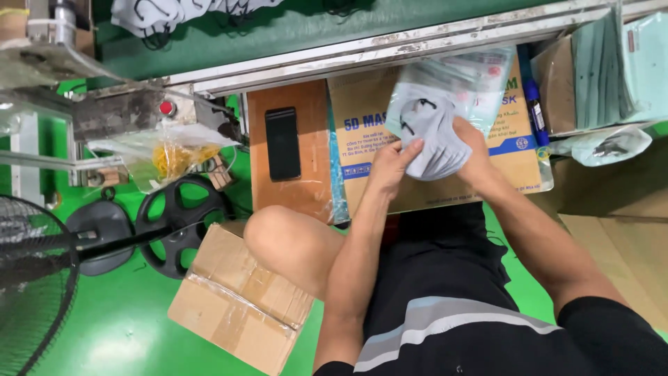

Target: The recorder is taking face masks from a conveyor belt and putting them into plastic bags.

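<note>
Left hand (391, 166) pinches lower edge of grey mask stack (433, 132); right hand (472, 143) grips stack's far side, clear pouch (473, 80) just above; keep stack square, pouch mouth spread

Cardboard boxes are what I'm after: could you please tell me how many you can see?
3: a taped box on the green floor by the knee, a printed box under both hands, and an open box at upper right; others may be hidden.

A single head-worn camera looks steeply down, close over the person's lap and both hands, toward the green floor (125, 327).
</note>
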